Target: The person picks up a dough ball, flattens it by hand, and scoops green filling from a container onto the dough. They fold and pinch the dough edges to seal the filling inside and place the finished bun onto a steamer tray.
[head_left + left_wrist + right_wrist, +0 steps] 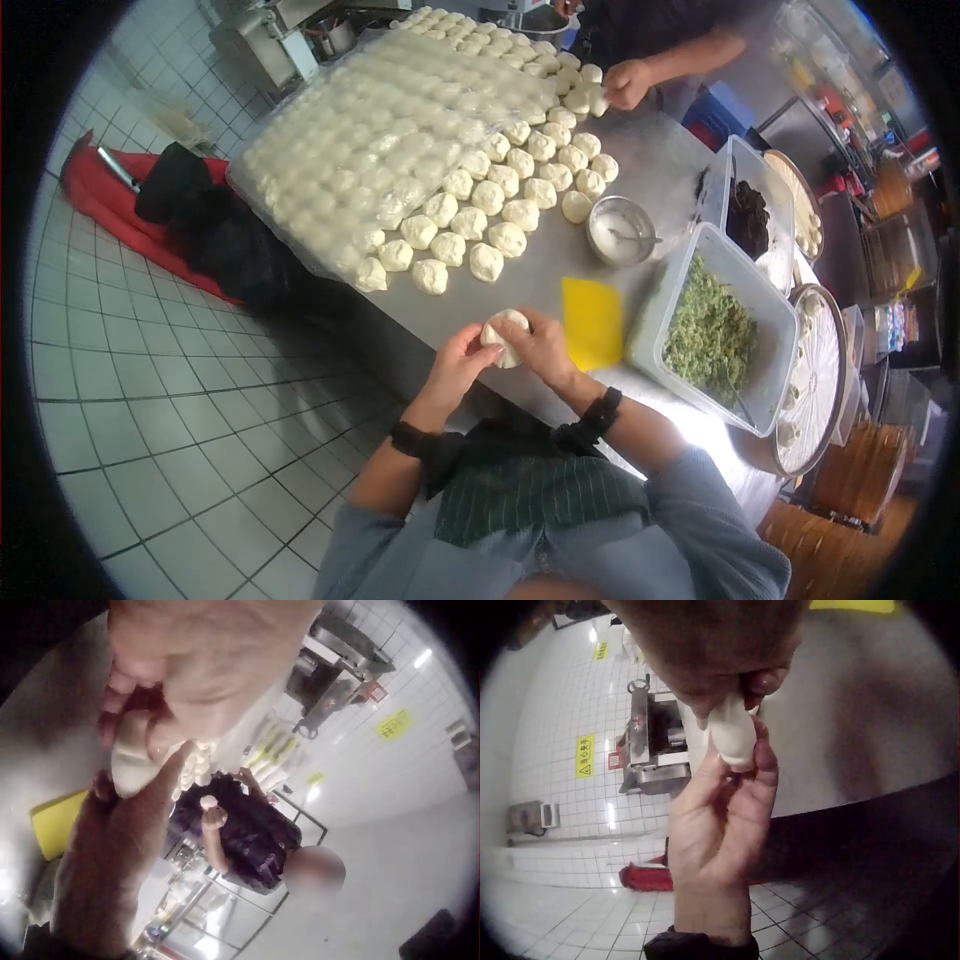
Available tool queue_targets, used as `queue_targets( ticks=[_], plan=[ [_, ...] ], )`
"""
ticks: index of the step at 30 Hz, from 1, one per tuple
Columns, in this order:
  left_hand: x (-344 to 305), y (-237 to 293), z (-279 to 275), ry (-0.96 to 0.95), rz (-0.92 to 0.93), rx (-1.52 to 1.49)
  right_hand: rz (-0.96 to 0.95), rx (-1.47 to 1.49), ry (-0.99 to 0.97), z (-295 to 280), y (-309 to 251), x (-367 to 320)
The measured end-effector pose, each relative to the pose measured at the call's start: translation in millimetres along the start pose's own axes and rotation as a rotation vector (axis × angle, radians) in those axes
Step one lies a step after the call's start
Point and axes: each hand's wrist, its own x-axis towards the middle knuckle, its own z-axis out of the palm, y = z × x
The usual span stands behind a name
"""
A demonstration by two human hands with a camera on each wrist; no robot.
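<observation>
Both hands hold one round piece of white dough [506, 338] above the table's near edge. The left hand [462, 366] cups it from the left, fingers curled round its side; in the right wrist view the left hand [724, 817] grips the dough [733, 736] from below. The right hand [545, 348] pinches its upper right side. In the left wrist view the right hand [112, 855] touches the dough [133, 761] from the lower side. The fingers hide part of the dough in every view.
Rows of dough pieces [487, 262], many under plastic sheeting [380, 130], cover the steel table [420, 308]. Rightward are a yellow scraper [592, 325], metal bowl [620, 230], tub of green filling [708, 330] and dark-filling tub [747, 215]. Another person's hand [628, 84] is at the far side.
</observation>
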Motion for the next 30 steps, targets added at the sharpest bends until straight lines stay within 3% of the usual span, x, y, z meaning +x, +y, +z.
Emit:
queue_targets(
  ticks=[2, 5, 6, 8, 9, 10, 11, 12, 13, 14, 15, 19, 20, 22, 24, 26, 27, 30],
  plan=[
    [8, -8, 2, 0.112, -0.089, 0.052, 0.013, -0.068, 0.049, -4, 5, 2],
    [22, -26, 6, 0.272, -0.043, 0.164, 0.067, -0.316, 0.061, -9, 17, 5],
    [21, -22, 6, 0.274, -0.047, 0.165, -0.026, -0.437, 0.096, -11, 21, 4],
    [22, -10, 5, 0.326, -0.117, 0.649, -0.126, -0.562, 0.127, -17, 26, 8],
    [23, -21, -7, 0.328, -0.122, 0.649, -0.375, -0.668, 0.103, -17, 27, 6],
    [24, -41, -24, 0.366, 0.023, 0.764, -0.624, -0.767, 0.075, -17, 28, 4],
    [27, -51, -33, 0.401, 0.178, 0.881, -0.624, -0.765, 0.075, -13, 33, 5],
    [26, -41, -29, 0.402, 0.179, 0.884, -0.718, -0.909, 0.041, -6, 40, 8],
    [22, -22, -19, 0.374, 0.051, 0.595, -0.809, -1.048, 0.004, -1, 45, 9],
    [22, -12, -12, 0.348, -0.073, 0.303, -0.81, -1.04, -0.001, -1, 48, 14],
    [30, -25, -13, 0.252, -0.036, 0.208, -0.802, -1.023, -0.019, -1, 49, 20],
    [46, -25, -14, 0.198, -0.105, 0.473, -0.747, -0.813, -0.043, -13, 36, 7],
    [48, -25, -15, 0.195, -0.105, 0.471, -0.745, -0.815, -0.042, -22, 42, -2],
    [50, -23, -15, 0.172, -0.135, 0.427, -0.774, -0.959, -0.251, -38, 53, -25],
    [59, -15, -15, 0.191, -0.173, 0.42, -0.758, -0.998, -0.251, -40, 53, -35],
    [65, -6, -23, 0.041, -0.289, 0.562, -0.758, -1.048, -0.235, -41, 52, -39],
    [67, 0, -18, 0.069, -0.207, 0.585, -0.776, -1.027, -0.22, -42, 51, -38],
    [80, -6, 2, 0.021, -0.19, 0.622, -0.799, -1.017, -0.217, -36, 54, -46]
  ],
)
